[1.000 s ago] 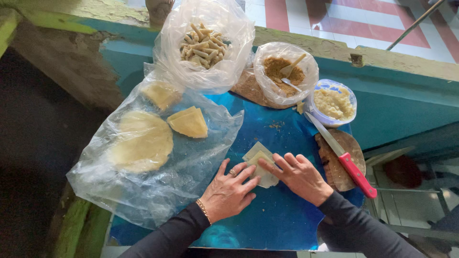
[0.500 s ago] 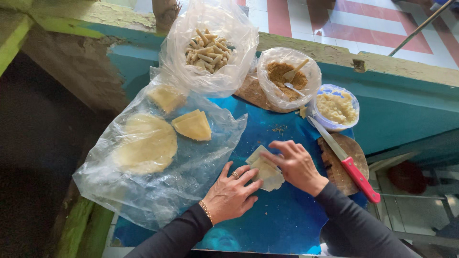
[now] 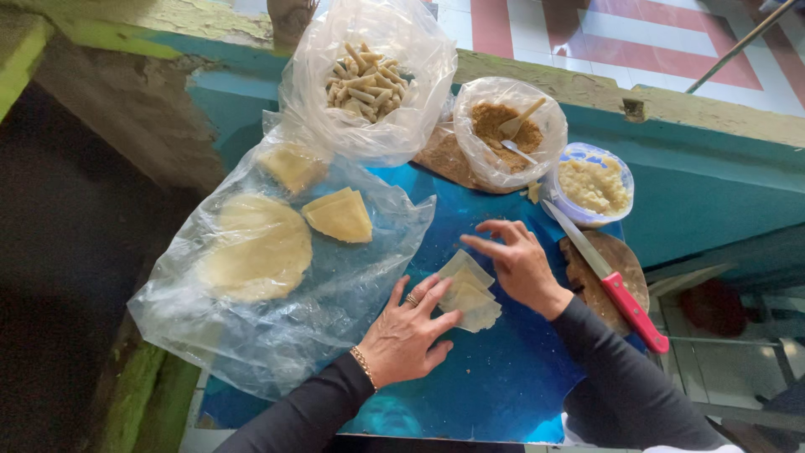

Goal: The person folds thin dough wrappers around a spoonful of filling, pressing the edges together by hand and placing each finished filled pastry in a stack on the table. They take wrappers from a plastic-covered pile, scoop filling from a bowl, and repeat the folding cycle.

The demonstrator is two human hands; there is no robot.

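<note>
A pale folded dough wrapper (image 3: pixel 468 292) lies on a blue board (image 3: pixel 495 377). My left hand (image 3: pixel 409 331), wearing a ring and a bracelet, presses flat on the wrapper's near left edge. My right hand (image 3: pixel 518 262) hovers just above its far right side, fingers spread and holding nothing. To the left, a clear plastic sheet (image 3: pixel 277 327) covers a round dough disc (image 3: pixel 251 247), and a cut dough wedge (image 3: pixel 340 216) lies on top of it.
At the back a plastic bag holds several rolled pieces (image 3: pixel 362 80). Beside it sit a bag-lined bowl of brown filling with spoons (image 3: pixel 507 130) and a tub of pale mash (image 3: pixel 594 184). A red-handled knife (image 3: pixel 616 289) rests on a round wooden board (image 3: pixel 599 273).
My right hand has lifted off the wrapper and opened its fingers toward the far side. The wrapper now lies folded over under my left hand's fingertips.
</note>
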